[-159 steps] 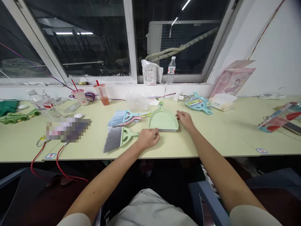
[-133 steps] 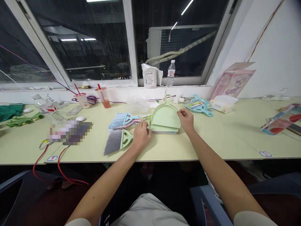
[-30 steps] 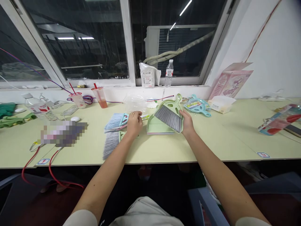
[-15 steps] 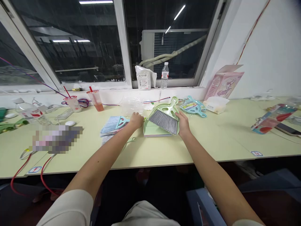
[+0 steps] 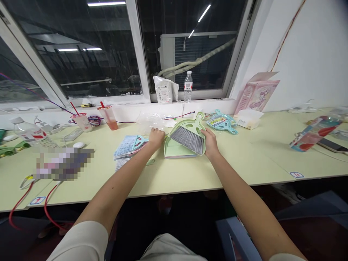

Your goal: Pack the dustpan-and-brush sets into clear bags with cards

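A green dustpan with a grey-bristled brush set in it is tilted up at the middle of the table, its right edge in my right hand. Beneath it lies another green dustpan on a stack of pans. My left hand is closed at the left side of this stack; what its fingers hold is too small to make out. Left of that hand, blue-bristled brushes lie in a pile, partly behind my left forearm. A wrapped blue brush and dustpan set rests behind my right hand.
Crumpled clear plastic lies behind my left hand. Two drink cups stand at the back left. A tissue pack and pink box are at the back right, and a water bottle stands on the sill.
The camera view has shifted slightly, moving the table things a little to the left. Both hands keep nearly the same places beside the green dustpans.
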Tool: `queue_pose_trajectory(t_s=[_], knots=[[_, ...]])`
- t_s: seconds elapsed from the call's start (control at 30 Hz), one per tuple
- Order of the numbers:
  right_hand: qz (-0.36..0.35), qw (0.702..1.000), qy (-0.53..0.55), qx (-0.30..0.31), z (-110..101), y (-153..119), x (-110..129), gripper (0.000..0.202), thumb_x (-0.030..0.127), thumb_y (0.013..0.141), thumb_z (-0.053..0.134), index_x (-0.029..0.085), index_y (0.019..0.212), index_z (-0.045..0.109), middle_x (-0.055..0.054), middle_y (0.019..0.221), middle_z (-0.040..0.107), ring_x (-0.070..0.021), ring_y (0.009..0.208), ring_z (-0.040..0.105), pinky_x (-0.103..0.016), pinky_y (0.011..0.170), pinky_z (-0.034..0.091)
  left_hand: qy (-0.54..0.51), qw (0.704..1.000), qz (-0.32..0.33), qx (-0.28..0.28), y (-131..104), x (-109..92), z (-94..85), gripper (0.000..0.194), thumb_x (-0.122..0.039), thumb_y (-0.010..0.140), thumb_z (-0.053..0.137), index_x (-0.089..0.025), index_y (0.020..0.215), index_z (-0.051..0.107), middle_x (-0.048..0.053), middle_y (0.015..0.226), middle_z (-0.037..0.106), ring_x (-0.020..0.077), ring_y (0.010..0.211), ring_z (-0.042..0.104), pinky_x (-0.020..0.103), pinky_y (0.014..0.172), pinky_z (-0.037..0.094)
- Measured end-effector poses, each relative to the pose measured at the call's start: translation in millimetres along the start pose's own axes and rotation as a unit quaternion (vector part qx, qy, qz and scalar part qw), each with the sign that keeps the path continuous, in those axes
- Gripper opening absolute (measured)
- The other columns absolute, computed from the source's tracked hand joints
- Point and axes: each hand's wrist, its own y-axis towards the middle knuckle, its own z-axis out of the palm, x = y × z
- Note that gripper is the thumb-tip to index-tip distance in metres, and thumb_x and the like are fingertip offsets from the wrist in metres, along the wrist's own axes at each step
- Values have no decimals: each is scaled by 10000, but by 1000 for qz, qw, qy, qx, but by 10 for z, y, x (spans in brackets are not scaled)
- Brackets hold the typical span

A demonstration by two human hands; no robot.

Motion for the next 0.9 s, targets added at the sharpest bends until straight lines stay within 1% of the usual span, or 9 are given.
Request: queue_pose_trajectory(t_s=[0.1, 0.17, 0.23, 0.27, 0.3, 0.37, 0.47, 0.67, 0.9], knots=[[6, 1000, -3, -24, -31, 50, -36, 183, 235, 710, 700, 210, 892, 699, 21, 838, 716, -155, 737, 655, -264, 682, 496, -105, 981, -65, -147, 79, 94, -177, 249, -129, 939, 473, -109, 940, 720, 188, 955, 731, 300, 966, 656, 433, 878, 440], [13, 999, -7, -46, -45, 76, -50, 177, 227, 715, 694, 218, 891, 686, 24, 848, 721, -150, 729, 656, -263, 675, 503, -207, 933, -83, -282, 89, 129, -375, 218, -171, 959, 481, -151, 946, 698, 143, 943, 729, 264, 918, 658, 400, 840, 473], [29, 999, -2, -44, -46, 87, -46, 170, 218, 718, 696, 222, 886, 666, 24, 850, 723, -153, 719, 660, -273, 671, 518, -251, 877, -41, -408, 31, 98, -604, 188, -180, 968, 483, -182, 976, 671, 120, 979, 718, 252, 967, 648, 401, 872, 486], [40, 999, 4, -34, -41, 87, -38, 169, 210, 716, 695, 222, 880, 657, 21, 847, 724, -156, 716, 662, -278, 667, 525, -255, 862, 13, -438, -23, 51, -713, 179, -181, 977, 483, -189, 993, 661, 116, 1010, 715, 246, 1007, 642, 408, 906, 487], [51, 998, 11, -22, -34, 83, -27, 171, 198, 710, 694, 220, 873, 650, 16, 844, 724, -158, 715, 663, -279, 659, 529, -250, 855, 76, -447, -91, -16, -807, 171, -175, 982, 483, -192, 997, 652, 116, 1039, 713, 240, 1033, 640, 411, 924, 490], [67, 998, 20, 2, -13, 67, -4, 181, 179, 694, 692, 211, 868, 652, 5, 838, 726, -161, 717, 663, -273, 639, 528, -211, 859, 213, -416, -242, -187, -926, 163, -153, 987, 481, -191, 984, 639, 113, 1062, 714, 227, 1060, 643, 404, 937, 501], [82, 996, 15, 25, 18, 35, 14, 181, 185, 682, 702, 202, 858, 662, -2, 808, 720, -163, 708, 655, -265, 612, 522, -139, 867, 344, -333, -417, -423, -905, 200, -111, 999, 446, -178, 987, 634, 120, 1082, 716, 219, 1069, 656, 387, 927, 522], [93, 995, 6, 28, 49, 5, -12, 185, 207, 676, 712, 206, 854, 664, -4, 789, 714, -172, 671, 648, -294, 611, 537, -89, 898, 335, -271, -472, -539, -631, 218, -90, 991, 440, -156, 963, 646, 123, 1076, 723, 219, 987, 693, 360, 866, 561], [92, 995, 9, 28, 59, -10, 0, 201, 210, 665, 718, 209, 855, 655, 4, 736, 696, -188, 659, 657, -315, 610, 558, -137, 903, 327, -243, -572, -636, -707, 241, -202, 998, 465, -173, 1099, 682, 122, 1123, 710, 238, 1050, 687, 392, 897, 567]])
